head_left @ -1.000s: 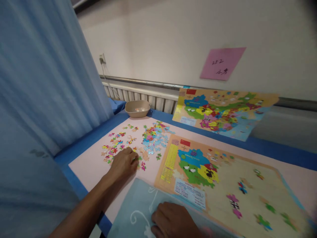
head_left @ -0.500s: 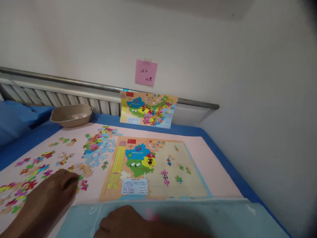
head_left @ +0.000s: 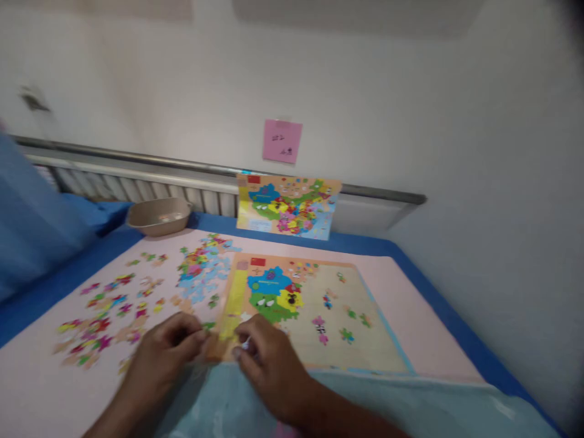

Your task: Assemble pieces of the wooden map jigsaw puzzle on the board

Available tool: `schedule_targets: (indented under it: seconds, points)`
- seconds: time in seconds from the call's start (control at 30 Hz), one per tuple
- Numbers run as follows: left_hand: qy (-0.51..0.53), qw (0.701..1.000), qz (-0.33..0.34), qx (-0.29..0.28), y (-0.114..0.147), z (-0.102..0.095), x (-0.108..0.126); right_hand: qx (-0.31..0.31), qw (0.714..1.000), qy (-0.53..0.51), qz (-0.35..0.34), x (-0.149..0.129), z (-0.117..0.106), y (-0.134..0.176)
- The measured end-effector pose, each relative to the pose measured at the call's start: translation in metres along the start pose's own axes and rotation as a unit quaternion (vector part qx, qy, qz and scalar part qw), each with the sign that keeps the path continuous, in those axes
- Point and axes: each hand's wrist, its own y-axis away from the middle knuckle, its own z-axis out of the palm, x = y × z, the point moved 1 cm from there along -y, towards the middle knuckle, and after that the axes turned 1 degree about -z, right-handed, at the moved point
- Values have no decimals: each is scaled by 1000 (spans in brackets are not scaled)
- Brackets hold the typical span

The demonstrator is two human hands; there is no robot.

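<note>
Beige in the head view, the puzzle board (head_left: 314, 292) lies right of the loose pieces (head_left: 201, 286). Left hand (head_left: 166, 350) and right hand (head_left: 274, 365) curl by its near-left corner; whether either grasps anything, I cannot tell. A dragging hand could scatter pieces. Since the earlier frame, the hands have drawn closer.

From my remote seat I see two bare hands, the left hand (head_left: 166, 347) at lower left of centre and the right hand (head_left: 271, 365) at bottom centre. Both wrists are bare, as are the left forearm (head_left: 121, 404) and right forearm (head_left: 342, 417); blur softens the finger outlines, hiding nail detail from me.
</note>
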Motion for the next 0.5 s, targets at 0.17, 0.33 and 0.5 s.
schedule_targets:
  seconds: [0.17,0.33,0.5]
  points:
    - [238,964,-91,-75,12,66,31,65,997,-14,-25,7,-19,2]
    - [311,938,-120,-92,15,90,27,92,993,34,-59,7,-27,11]
    - [315,932,-139,-112,18,97,34,96,992,55,-62,11,-35,16]
